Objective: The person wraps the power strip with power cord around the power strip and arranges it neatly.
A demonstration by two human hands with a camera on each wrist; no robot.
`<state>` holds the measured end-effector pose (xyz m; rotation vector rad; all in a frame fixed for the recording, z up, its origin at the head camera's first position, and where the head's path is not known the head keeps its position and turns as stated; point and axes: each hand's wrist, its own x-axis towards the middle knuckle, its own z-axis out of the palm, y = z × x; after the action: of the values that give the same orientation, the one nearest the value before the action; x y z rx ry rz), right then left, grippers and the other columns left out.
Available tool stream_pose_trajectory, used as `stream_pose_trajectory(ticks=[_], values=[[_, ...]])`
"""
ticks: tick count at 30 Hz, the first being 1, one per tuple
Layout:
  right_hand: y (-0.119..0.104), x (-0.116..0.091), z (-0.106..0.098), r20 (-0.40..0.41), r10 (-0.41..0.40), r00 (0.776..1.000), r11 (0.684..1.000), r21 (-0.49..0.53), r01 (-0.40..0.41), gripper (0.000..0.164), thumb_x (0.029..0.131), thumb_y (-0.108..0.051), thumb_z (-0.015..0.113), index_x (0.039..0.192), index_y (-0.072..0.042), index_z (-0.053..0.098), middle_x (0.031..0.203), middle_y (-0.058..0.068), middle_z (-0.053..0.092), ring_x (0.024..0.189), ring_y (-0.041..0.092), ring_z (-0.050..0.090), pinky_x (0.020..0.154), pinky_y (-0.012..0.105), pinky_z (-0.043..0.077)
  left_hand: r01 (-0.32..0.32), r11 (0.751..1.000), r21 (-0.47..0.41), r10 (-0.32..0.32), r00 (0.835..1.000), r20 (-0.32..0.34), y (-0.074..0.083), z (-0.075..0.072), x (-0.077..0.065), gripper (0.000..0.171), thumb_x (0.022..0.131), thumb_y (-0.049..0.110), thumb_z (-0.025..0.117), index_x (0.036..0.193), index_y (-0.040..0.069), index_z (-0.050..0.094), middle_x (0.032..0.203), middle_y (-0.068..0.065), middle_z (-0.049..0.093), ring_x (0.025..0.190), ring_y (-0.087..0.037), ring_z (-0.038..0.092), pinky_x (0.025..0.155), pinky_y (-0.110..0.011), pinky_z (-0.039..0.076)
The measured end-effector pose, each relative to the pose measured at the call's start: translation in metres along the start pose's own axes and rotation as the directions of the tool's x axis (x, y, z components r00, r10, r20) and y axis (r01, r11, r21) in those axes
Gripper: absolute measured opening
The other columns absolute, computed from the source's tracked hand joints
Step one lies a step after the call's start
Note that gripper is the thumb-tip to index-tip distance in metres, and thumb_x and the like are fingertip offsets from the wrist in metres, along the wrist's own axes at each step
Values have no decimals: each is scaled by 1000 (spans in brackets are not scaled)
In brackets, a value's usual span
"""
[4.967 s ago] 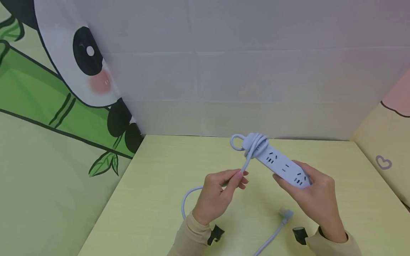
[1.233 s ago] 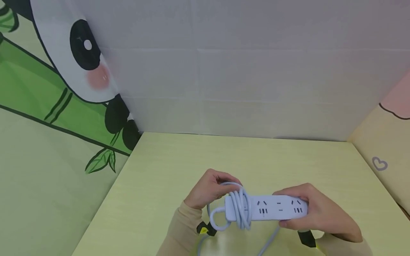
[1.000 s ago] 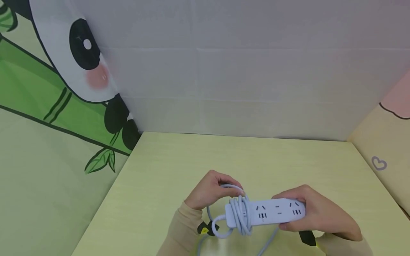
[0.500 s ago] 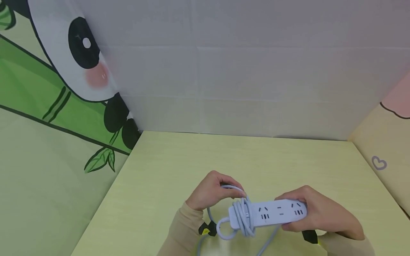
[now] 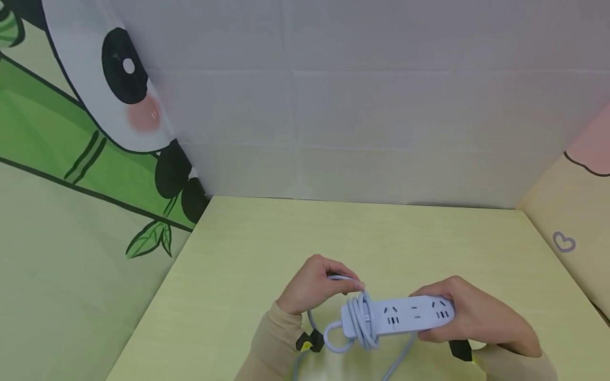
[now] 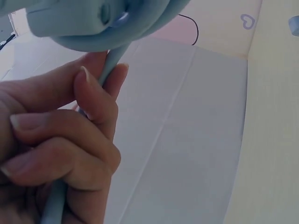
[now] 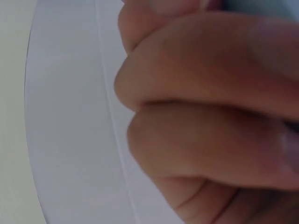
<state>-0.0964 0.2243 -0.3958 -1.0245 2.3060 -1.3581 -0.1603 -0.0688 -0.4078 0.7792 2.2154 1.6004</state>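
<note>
A white power strip (image 5: 405, 316) is held above the table, its socket face turned up toward the head camera. Several turns of its white cord (image 5: 363, 323) wrap its left end, and a small loop of cord sticks out there. My right hand (image 5: 476, 315) grips the strip's right end, thumb below and fingers behind. With thumb and fingertips my left hand (image 5: 319, 286) pinches the cord at the top of the wraps. In the left wrist view, the cord (image 6: 112, 63) runs through the curled fingers (image 6: 70, 126). The plug is not visible in the head view.
Pale yellow table (image 5: 267, 238) lies beneath the hands. A grey-white panel (image 5: 352, 116) stands along its back edge, with printed side walls left and right. Loose cord (image 5: 399, 360) hangs below the strip toward the near edge.
Over five seconds the strip came lower and nearer, turned almost level, and the left hand moved to the top of the wraps. In the last half second almost nothing has moved.
</note>
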Motion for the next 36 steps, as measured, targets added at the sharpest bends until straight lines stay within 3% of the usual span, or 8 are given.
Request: stream_pose_trajectory(ticks=[8,15,18,24,30,33,36], values=[[-2,2,3,-47,106,993,992,-60,-109,32,77,-21,78,107,-24,67,96,-7,71,77,11,67,67,25,53,26,998,54,-25,999,-23,2,0,-1,13,85,31,70,89,21,76,80,5,71,74,-10,65,72,-24,50],[-6,2,5,-107,149,983,975,-149,-164,29,76,-26,79,103,-27,67,93,-11,70,74,7,64,63,24,52,39,999,22,-38,999,-30,7,1,-2,17,87,30,68,95,17,75,71,4,68,50,-7,43,49,-17,37],[-8,4,5,-123,152,981,969,-177,-173,28,76,-27,79,102,-26,67,92,-12,69,73,5,63,62,23,51,42,999,-8,-42,999,-28,7,1,-2,16,87,29,68,97,18,75,72,4,69,47,-7,40,46,-17,36],[-10,6,6,-148,184,972,955,-206,-213,26,75,-30,79,99,-27,67,89,-13,68,73,4,62,61,22,50,52,998,-23,-53,998,-39,8,2,-2,16,87,30,68,98,21,75,73,3,69,49,-8,44,48,-18,39],[-11,7,5,-194,224,955,926,-262,-270,28,74,-35,80,97,-25,67,88,-15,67,74,2,59,61,21,49,40,997,-64,-43,998,-48,10,4,-3,21,87,30,67,103,17,73,77,2,70,51,-8,46,46,-17,37],[-10,7,6,-216,235,948,920,-265,-289,31,73,-36,80,99,-24,67,89,-14,67,73,2,59,60,21,49,41,995,-93,-46,998,-51,11,4,-4,24,88,30,67,106,15,73,83,2,72,59,-7,56,50,-17,43],[-9,8,7,-248,230,941,911,-286,-298,32,73,-36,81,99,-23,68,89,-13,67,71,2,58,59,21,48,44,992,-116,-50,997,-50,13,5,-4,27,88,29,67,109,13,71,85,0,72,59,-7,56,49,-17,43]])
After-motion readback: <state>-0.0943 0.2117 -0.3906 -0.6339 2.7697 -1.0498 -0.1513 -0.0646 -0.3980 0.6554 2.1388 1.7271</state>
